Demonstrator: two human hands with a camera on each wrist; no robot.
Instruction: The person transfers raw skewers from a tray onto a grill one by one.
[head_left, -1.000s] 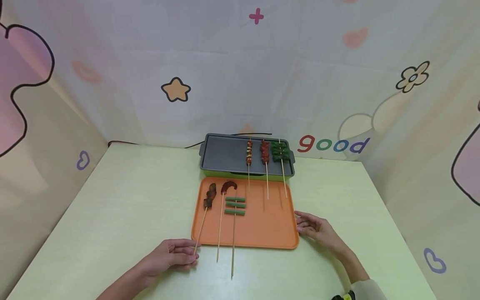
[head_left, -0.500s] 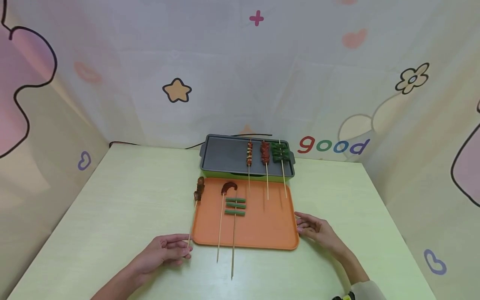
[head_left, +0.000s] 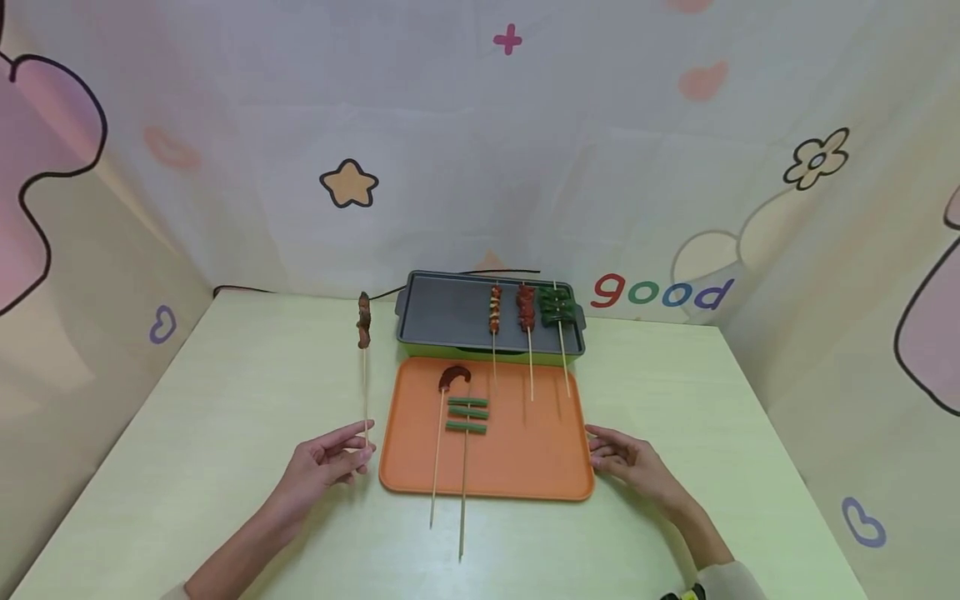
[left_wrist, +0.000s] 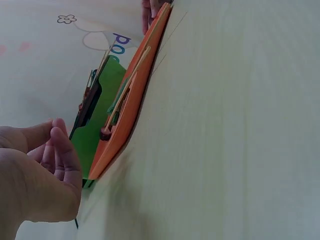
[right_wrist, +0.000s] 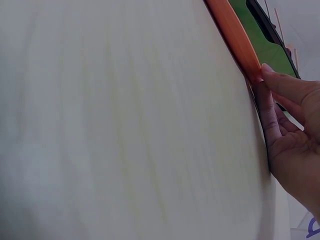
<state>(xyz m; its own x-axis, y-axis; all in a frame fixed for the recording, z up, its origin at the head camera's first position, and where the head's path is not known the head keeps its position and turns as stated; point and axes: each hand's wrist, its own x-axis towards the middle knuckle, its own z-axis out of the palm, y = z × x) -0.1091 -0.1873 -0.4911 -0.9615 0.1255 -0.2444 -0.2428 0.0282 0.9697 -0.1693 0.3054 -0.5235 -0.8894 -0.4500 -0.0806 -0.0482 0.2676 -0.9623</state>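
My left hand (head_left: 324, 461) pinches the bare stick of a skewer of brown meat pieces (head_left: 363, 321), held upright left of the orange tray (head_left: 536, 467). In the left wrist view the thumb and index fingertips of the left hand (left_wrist: 52, 165) meet. At the tray's right edge my right hand (head_left: 633, 464) grips the rim between thumb and fingers; the right wrist view shows this hand (right_wrist: 295, 115) at the tray corner. On the tray lie a skewer with a curled dark red piece (head_left: 453, 377) and a skewer of green bean pieces (head_left: 467, 414).
Behind the tray stands a green-sided grill with a dark plate (head_left: 446, 308). On its right half lie a thin red-and-yellow skewer (head_left: 494, 310), a red meat skewer (head_left: 526, 308) and a green leafy skewer (head_left: 557, 306). A black cable (head_left: 243, 289) runs along the back edge.
My left hand has lifted the brown meat skewer off the tray and carried it left, turning it more upright. The right hand stays at the tray's edge.
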